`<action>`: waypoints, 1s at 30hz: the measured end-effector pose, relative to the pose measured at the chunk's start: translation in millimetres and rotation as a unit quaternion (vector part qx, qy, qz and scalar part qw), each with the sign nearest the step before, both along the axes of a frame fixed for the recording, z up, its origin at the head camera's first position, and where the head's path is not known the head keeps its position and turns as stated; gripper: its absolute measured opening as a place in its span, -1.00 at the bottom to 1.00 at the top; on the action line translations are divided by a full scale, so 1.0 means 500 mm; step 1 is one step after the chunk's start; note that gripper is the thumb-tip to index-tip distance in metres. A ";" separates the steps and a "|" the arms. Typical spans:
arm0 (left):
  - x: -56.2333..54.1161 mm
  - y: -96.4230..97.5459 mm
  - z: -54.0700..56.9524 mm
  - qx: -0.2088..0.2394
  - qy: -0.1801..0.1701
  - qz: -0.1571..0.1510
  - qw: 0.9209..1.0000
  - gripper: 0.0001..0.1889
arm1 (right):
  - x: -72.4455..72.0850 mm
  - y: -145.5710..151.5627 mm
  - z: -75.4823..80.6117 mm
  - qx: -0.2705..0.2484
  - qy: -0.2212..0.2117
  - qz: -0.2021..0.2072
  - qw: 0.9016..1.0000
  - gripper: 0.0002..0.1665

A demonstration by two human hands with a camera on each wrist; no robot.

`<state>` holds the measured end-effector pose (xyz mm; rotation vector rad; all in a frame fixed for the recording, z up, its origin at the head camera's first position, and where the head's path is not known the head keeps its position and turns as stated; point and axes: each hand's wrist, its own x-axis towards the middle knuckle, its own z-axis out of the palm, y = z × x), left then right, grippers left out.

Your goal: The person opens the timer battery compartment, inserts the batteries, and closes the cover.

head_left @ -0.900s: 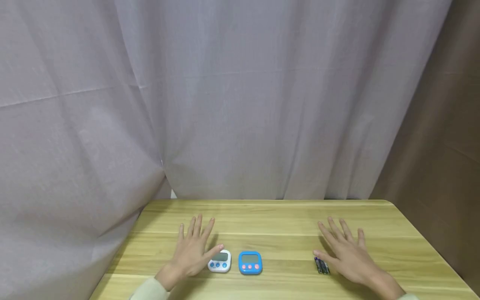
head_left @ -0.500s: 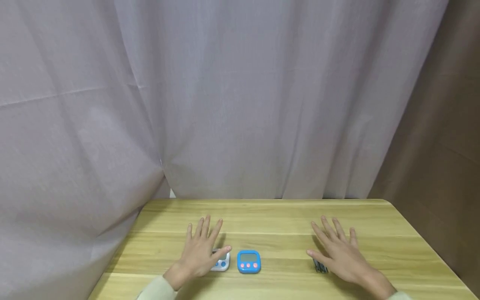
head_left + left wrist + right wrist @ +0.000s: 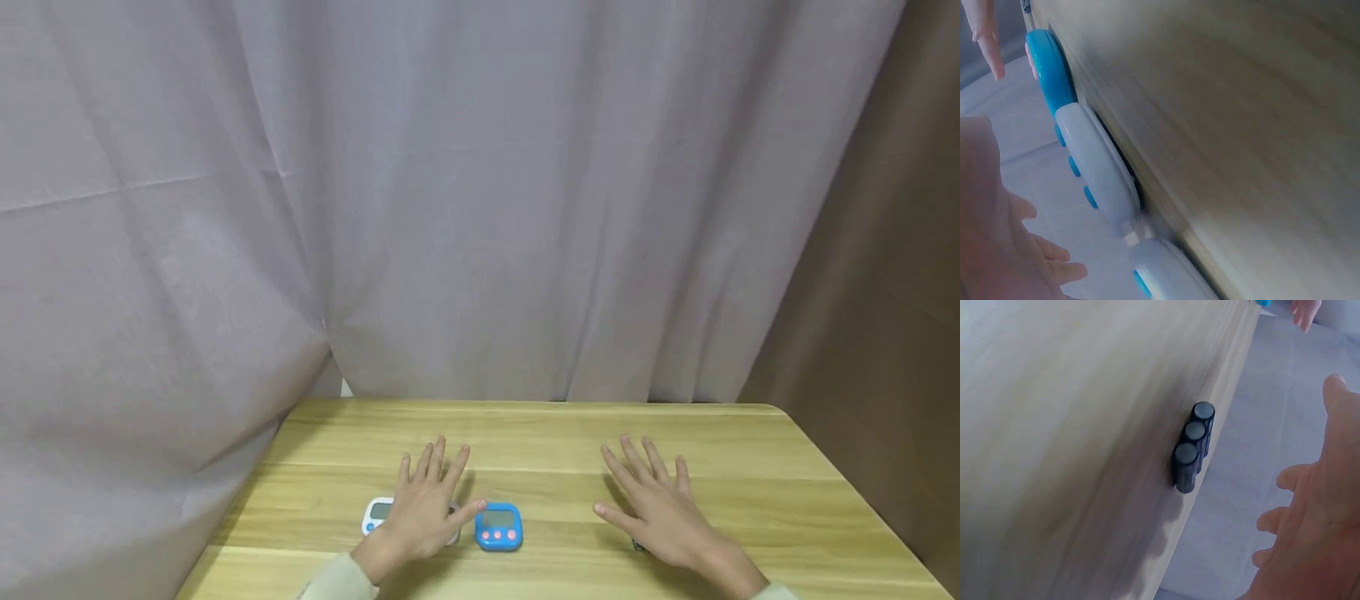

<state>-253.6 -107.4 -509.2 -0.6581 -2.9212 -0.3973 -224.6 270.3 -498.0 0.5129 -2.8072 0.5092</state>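
My left hand [image 3: 427, 517], fingers spread and straight, hovers above the table, holding nothing. Under and beside it lie two white digital timers with blue buttons: the left one [image 3: 378, 512] pokes out past the hand, while the right one [image 3: 1099, 162] is mostly covered in the head view. A blue digital timer [image 3: 499, 528] with pink buttons lies just right of the left thumb. My right hand [image 3: 663, 518], also spread and holding nothing, hovers over three dark batteries [image 3: 1194, 440] lying side by side; the head view shows only a sliver of them.
The wooden table [image 3: 555, 467] has a rounded far right corner. A grey curtain [image 3: 480, 250] hangs behind it, and a darker brown one [image 3: 885, 350] hangs along the right.
Both hands have moved inward, the left to the right and the right to the left. A white timer has come into sight left of the left hand; the batteries have become nearly covered.
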 end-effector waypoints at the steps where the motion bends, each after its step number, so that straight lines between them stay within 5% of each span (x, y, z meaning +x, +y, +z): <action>1: 0.001 0.003 -0.001 0.001 -0.001 0.000 1.000 -0.10 | 0.000 -0.003 0.000 -0.001 0.001 -0.001 1.000 -0.04; 30: 0.004 0.042 -0.011 -0.007 0.018 -0.021 1.000 -0.07 | -0.002 -0.062 -0.022 -0.022 0.007 0.013 1.000 -0.03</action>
